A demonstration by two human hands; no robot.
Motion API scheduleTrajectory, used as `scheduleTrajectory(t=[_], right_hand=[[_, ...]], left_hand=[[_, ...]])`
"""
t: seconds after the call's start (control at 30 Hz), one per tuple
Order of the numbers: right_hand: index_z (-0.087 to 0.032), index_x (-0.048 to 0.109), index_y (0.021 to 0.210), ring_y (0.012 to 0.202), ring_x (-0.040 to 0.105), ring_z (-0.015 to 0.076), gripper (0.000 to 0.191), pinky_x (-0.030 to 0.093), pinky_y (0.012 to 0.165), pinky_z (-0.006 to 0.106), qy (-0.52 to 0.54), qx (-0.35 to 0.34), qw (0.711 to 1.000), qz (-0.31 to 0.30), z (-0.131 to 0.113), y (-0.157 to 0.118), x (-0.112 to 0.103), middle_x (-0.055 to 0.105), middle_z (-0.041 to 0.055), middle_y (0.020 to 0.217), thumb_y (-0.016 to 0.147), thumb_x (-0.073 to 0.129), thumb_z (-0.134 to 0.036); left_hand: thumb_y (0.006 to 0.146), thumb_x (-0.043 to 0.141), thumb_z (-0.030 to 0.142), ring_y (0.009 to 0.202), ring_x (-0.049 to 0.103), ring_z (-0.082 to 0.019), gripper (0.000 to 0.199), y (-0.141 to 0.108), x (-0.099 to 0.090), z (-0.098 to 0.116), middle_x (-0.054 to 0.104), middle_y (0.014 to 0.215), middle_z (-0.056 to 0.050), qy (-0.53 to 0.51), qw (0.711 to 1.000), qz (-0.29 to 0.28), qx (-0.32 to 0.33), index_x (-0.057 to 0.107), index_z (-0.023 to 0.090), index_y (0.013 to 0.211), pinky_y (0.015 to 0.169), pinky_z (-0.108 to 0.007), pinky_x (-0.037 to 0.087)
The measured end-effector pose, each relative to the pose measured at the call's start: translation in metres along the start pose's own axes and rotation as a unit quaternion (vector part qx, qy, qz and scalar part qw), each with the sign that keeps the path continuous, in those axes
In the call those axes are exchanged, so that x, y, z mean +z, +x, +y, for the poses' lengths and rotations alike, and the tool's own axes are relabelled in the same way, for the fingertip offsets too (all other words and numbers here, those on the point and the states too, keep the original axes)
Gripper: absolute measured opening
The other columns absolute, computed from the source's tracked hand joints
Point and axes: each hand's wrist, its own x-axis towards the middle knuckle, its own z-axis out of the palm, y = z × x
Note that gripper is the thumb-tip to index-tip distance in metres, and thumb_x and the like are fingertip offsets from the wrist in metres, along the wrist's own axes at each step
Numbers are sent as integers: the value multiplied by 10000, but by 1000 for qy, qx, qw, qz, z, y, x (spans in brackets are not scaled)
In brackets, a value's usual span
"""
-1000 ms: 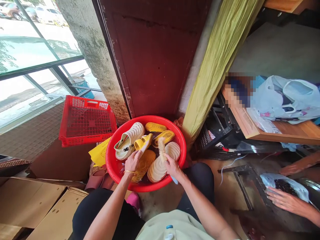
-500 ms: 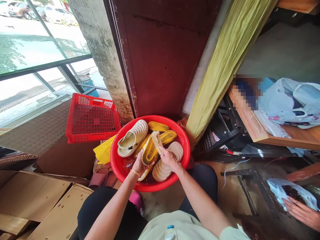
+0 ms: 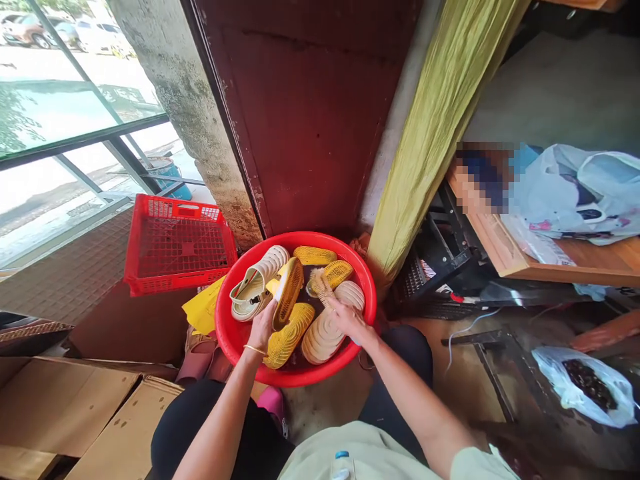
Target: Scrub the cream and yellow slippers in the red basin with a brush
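Observation:
A red basin (image 3: 370, 300) holds several shoes and dark water. My left hand (image 3: 263, 325) is closed around the heel end of a yellow sandal (image 3: 289, 293), which is tipped on its side above the basin. My right hand (image 3: 347, 316) grips a pale-bristled scrub brush (image 3: 323, 287), its head over a yellow shoe (image 3: 339, 272) at the right. Beside the left hand sits a cream clog (image 3: 260, 280). A beige clog (image 3: 327, 333) lies sole up under my right hand. One more yellow shoe (image 3: 290, 337) rests sole up at the near side.
A red plastic crate (image 3: 183, 247) stands left of the basin, over cardboard (image 3: 60, 400). Behind are a dark red door (image 3: 320, 120) and a yellow-green curtain (image 3: 430, 147). At right are a wooden table (image 3: 530, 263) and a plastic bag with dark contents (image 3: 590, 387).
The yellow sandal has tilted up and leftward in my left hand. The brush has come off it, moving down to the right. Another person's hand has left the plastic bag at the right.

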Motion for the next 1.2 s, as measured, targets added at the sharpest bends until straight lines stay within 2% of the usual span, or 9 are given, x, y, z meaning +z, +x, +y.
scheduleTrajectory(t=[0.13, 0.3, 0.47, 0.57, 0.63, 0.73, 0.87, 1.0, 1.2], right_hand=[[-223, 578, 1469, 1164, 676, 228, 579, 536, 1025, 361, 115, -18, 990, 83, 33, 25, -26, 742, 81, 1246, 899, 494, -165], [-181, 486, 1535, 596, 672, 155, 621, 590, 600, 267, 236, 96, 966, 32, 60, 40, -33, 749, 32, 898, 920, 502, -263], [-171, 446, 1552, 491, 601, 123, 650, 507, 463, 221, 311, 104, 944, 34, 70, 54, -32, 709, 26, 861, 919, 494, -311], [-182, 459, 1543, 489, 600, 119, 643, 507, 475, 225, 340, 85, 936, 21, 66, 59, -34, 712, 29, 876, 925, 502, -351], [-185, 462, 1537, 483, 591, 110, 639, 502, 478, 223, 363, 73, 928, 22, 62, 60, -36, 717, 34, 902, 930, 510, -376], [-186, 478, 1516, 480, 582, 97, 618, 481, 469, 207, 398, 59, 915, 29, 57, 57, -40, 710, 30, 900, 935, 518, -396], [-201, 501, 1492, 474, 583, 88, 602, 473, 452, 203, 415, 77, 906, 45, 63, 52, -45, 683, 26, 936, 924, 533, -400], [-200, 481, 1510, 479, 590, 100, 624, 488, 453, 213, 411, 92, 905, 57, 74, 50, -49, 671, 10, 892, 907, 535, -352], [-222, 478, 1517, 461, 593, 80, 593, 492, 454, 203, 369, 82, 925, 35, 76, 53, -43, 729, 39, 1023, 934, 523, -320]], left_hand=[[740, 754, 606, 1185, 639, -429, 498, -1, -24, 10, 771, 1033, -129, 216, 971, 83, 55, 783, 221, 1055, 923, -472, 541], [739, 749, 583, 1175, 635, -432, 434, 2, -39, -8, 725, 1106, -173, 383, 907, 102, 140, 762, 253, 1020, 1036, -531, 458], [733, 754, 610, 1168, 618, -465, 476, -1, -37, -22, 702, 1158, -194, 442, 874, 92, 180, 723, 226, 1013, 1081, -570, 418], [874, 629, 533, 1247, 584, -440, 434, 3, -6, -13, 673, 1250, -200, 482, 836, 82, 249, 700, 217, 1163, 1126, -561, 378], [894, 620, 465, 1270, 576, -410, 469, 18, 30, -7, 660, 1301, -195, 521, 810, 13, 269, 661, 210, 1286, 1140, -527, 371], [851, 678, 355, 1385, 487, -416, 649, 59, 91, -5, 564, 1468, -217, 602, 761, -68, 232, 538, 176, 1459, 1180, -535, 310], [752, 767, 308, 1468, 390, -424, 978, 114, 145, -16, 379, 1611, -266, 714, 685, -71, 130, 304, 123, 1594, 1213, -590, 184], [774, 736, 455, 1324, 553, -409, 997, 138, 149, -28, 548, 1453, -273, 708, 700, -61, 77, 278, 110, 1590, 1157, -566, 281], [757, 757, 537, 1296, 574, -375, 1024, 136, 126, -16, 566, 1410, -239, 572, 801, -21, 175, 301, 120, 1574, 1060, -459, 442]])
